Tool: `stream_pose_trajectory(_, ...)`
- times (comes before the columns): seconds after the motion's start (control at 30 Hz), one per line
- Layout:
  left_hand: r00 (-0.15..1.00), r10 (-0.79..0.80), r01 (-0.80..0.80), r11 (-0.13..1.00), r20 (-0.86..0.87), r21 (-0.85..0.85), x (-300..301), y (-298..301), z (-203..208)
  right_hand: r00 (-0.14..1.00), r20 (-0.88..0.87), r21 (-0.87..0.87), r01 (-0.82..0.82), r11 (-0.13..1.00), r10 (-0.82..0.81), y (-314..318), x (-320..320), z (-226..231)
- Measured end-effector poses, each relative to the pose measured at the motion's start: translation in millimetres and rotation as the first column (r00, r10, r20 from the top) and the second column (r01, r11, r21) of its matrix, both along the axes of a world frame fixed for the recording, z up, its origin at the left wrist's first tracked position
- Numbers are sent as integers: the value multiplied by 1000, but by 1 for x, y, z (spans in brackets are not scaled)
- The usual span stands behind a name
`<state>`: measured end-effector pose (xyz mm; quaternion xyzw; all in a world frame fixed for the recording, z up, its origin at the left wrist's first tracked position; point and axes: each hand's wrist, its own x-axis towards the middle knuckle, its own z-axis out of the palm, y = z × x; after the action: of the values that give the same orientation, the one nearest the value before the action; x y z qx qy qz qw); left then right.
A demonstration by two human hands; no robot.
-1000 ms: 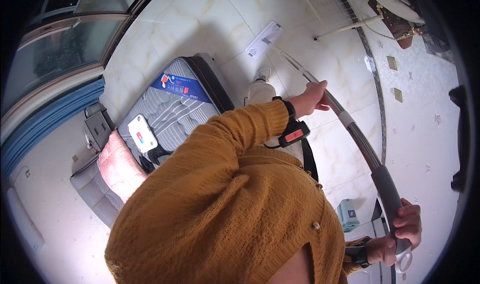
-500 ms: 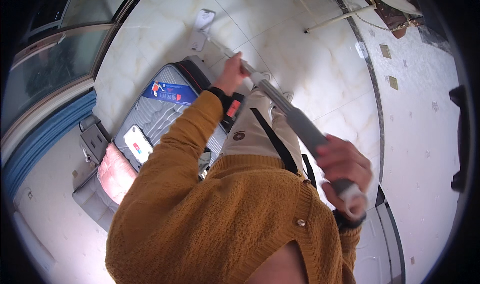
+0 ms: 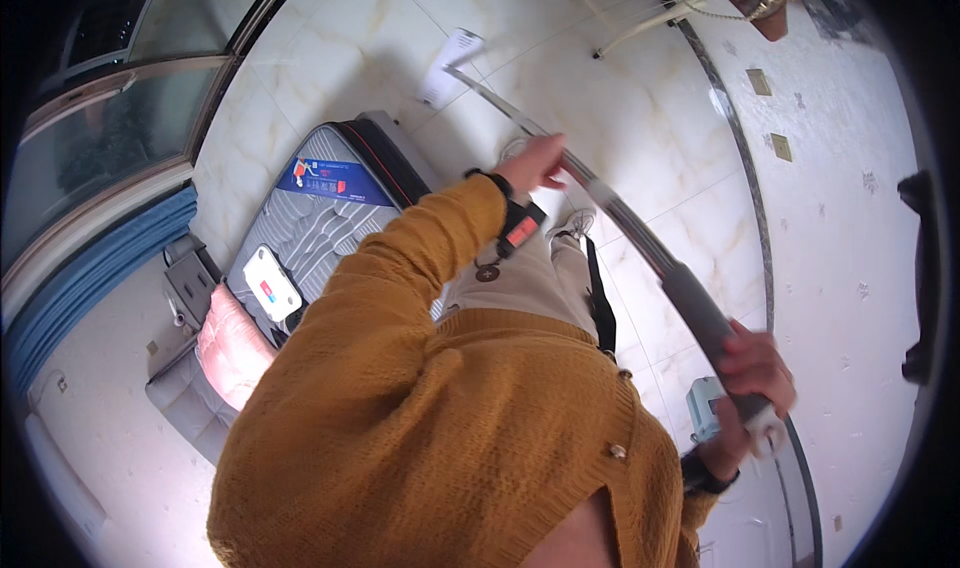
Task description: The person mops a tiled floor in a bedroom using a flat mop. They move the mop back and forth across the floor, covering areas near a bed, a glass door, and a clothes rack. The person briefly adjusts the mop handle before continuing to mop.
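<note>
A flat mop with a long grey pole slants across the view from upper left to lower right. Its white rectangular head lies on the marble-look floor tiles beyond the bed's corner. Around the thin part of the pole closes my left hand, arm stretched forward over my leg. My right hand, slightly blurred, grips the thick grey grip near the pole's looped end, out to my right side. Both wrists carry dark bands, and a black case with a red patch shows by the left forearm.
On the left stands a bed with a striped grey mattress, a white tablet-shaped thing and a pink pillow. A rack's pale leg juts out at the upper right. A light blue box sits near the right wall.
Both hands have swung right with the mop, and its head has slid a little to the right on the floor. The light blue box has come into view.
</note>
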<state>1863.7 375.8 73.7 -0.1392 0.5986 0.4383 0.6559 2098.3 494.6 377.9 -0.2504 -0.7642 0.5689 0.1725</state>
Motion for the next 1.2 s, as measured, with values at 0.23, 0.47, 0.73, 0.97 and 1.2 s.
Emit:
stream_pose_trajectory(0.23,973,-78,52,991,218,119,169,85,34,974,102,202,178,963,-201,30,133,81)
stream_pose_trajectory(0.47,910,260,-306,947,324,98,185,82,62,997,13,238,67,969,-73,39,169,92)
stream_pose_trajectory(0.73,757,569,-626,773,322,105,74,-33,17,943,-128,-33,-313,949,306,33,43,37)
stream_pose_trajectory(0.97,952,179,-82,930,-246,359,37,-96,-11,949,-198,-182,-283,941,247,0,-20,-9)
stream_pose_trajectory(1.2,835,351,-406,913,424,46,112,-1,7,994,-70,-44,85,995,-88,23,91,18)
